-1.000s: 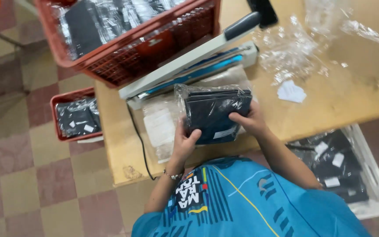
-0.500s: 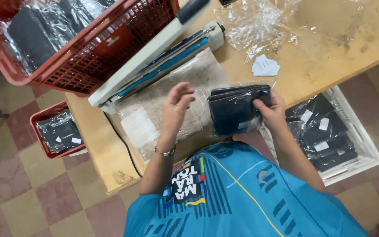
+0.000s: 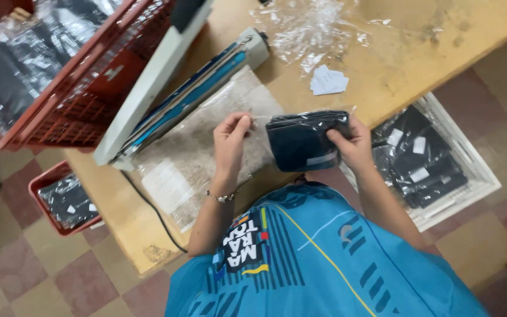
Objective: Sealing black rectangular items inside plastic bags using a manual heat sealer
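- Short-sleeved shirt (image 3: pixel 324 258), bright blue, sporty cut.
- Shirt chest: printed white block lettering with dark vertical stripes, small red and yellow marks beside it.
- Thin yellow diagonal line across shirt, right of the lettering; darker blue dashes further right.
- Thin bracelet (image 3: pixel 223 197) on left wrist, above the lettering.
- Both forearms bare.

Bagged garment (image 3: pixel 303 141): dark navy under clear film, pale label strip. Desk (image 3: pixel 406 53): tan, stained. Large crate (image 3: pixel 83 100): red mesh. Small crate (image 3: pixel 45 188): red. Basket (image 3: pixel 470 170): white. Sealer (image 3: pixel 195 88): cream with blue strip. Floor (image 3: pixel 30 276): pink-and-beige checked tiles. Shirt (image 3: pixel 324 258): turquoise, navy stripes.
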